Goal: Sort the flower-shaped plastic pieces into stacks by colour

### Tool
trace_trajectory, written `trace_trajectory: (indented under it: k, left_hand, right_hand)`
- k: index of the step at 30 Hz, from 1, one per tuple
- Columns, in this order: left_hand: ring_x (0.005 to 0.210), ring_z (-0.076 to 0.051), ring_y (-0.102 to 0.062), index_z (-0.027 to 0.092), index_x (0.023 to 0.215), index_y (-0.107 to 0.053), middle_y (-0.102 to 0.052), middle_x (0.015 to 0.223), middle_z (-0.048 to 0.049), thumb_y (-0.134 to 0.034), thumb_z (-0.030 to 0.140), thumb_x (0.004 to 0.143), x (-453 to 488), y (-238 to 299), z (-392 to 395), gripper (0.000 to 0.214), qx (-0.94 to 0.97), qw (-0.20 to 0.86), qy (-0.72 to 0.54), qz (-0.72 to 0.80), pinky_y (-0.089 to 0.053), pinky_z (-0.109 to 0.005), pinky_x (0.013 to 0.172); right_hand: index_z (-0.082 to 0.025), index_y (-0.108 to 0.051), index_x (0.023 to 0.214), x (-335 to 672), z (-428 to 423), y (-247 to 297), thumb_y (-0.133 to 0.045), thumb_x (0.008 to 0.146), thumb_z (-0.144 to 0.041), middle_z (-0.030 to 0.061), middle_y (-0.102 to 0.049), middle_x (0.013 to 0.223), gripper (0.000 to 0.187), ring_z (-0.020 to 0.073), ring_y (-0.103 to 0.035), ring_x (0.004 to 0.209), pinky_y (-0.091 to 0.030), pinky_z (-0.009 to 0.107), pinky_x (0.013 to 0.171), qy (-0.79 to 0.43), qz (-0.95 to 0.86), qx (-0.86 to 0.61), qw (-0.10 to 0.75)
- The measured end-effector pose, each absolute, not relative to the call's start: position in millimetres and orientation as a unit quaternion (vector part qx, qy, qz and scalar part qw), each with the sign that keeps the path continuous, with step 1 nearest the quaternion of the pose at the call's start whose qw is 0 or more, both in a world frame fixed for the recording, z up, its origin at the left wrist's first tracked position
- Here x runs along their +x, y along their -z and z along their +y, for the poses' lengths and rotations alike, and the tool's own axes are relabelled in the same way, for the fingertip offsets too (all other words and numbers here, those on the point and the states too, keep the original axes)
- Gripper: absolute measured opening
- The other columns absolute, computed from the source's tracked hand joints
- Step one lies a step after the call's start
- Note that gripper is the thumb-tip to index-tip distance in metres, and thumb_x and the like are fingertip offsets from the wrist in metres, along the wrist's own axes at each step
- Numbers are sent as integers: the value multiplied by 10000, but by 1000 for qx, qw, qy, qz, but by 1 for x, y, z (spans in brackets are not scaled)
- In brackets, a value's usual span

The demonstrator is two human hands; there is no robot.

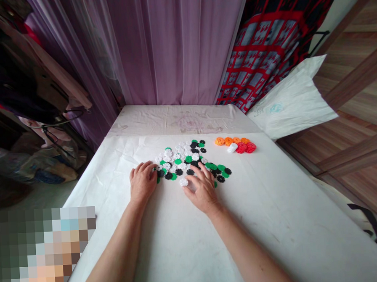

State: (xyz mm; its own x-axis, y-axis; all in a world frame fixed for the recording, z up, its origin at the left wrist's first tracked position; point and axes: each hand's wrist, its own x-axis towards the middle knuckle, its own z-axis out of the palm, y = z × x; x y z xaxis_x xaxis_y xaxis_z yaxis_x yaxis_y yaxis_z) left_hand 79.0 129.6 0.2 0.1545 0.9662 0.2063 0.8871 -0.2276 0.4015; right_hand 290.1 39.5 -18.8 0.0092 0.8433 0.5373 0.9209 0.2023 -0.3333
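Small notched plastic discs in white, green and black lie in a loose, overlapping pile on the white-covered table [181, 242]. At the pile's left edge rests my left hand [143, 181], palm down and fingers stretched out, touching the outer discs; it holds nothing that I can see. My right hand [203, 188] is over the pile's near right side. A white notched disc [184, 182] sits between its thumb and index finger, while the other fingers reach over black discs [194, 163]. Green discs [220, 168] lie just right of that hand.
Behind the pile to the right are orange discs [228, 141] in a row, red discs [245, 147] and a white clump [232, 147]. A white sheet-like bag [293, 97] stands at the table's right edge. Purple curtains [171, 45] hang behind. A pixelated patch covers the lower left.
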Motion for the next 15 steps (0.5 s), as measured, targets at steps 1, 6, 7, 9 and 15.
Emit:
trace_trajectory:
  k: [1,6,7,9,15]
  left_hand:
    - [1338,-281,-481,290,1169,-690,-633,1361,-43,-470,300,919,79,0,130,333,754,94,-213,615,-293,-531,1141]
    - [1340,-282,-479,291,1173,-688,-631,1364,-41,-467,299,921,79,0,130,335,751,98,-209,619,-286,-536,1145]
    - [1343,-282,-477,289,1173,-688,-629,1367,-40,-468,300,922,79,0,130,334,750,99,-208,620,-284,-535,1146]
    - [1345,-282,-475,285,1175,-686,-628,1370,-41,-467,305,924,80,-1,129,334,750,101,-206,620,-281,-535,1148]
    - [1345,-282,-474,292,1178,-686,-627,1370,-49,-460,305,925,80,-3,128,339,751,103,-208,618,-280,-536,1150]
  right_hand:
    - [-252,-696,975,287,39,18,-666,821,-306,68,-594,1370,166,312,-356,1402,-315,496,1107,54,-701,-630,328]
    - [-243,-700,982,287,41,20,-665,821,-300,81,-600,1363,175,318,-361,1395,-319,504,1099,47,-692,-640,330]
    - [-242,-701,981,288,41,20,-665,821,-302,81,-602,1360,174,317,-363,1394,-317,505,1100,47,-692,-641,329]
    - [-244,-701,982,289,41,20,-669,823,-309,81,-605,1357,175,316,-365,1394,-310,507,1106,43,-692,-643,325]
    - [-249,-705,977,287,41,18,-664,831,-313,73,-605,1364,165,320,-372,1396,-318,513,1106,29,-690,-655,308]
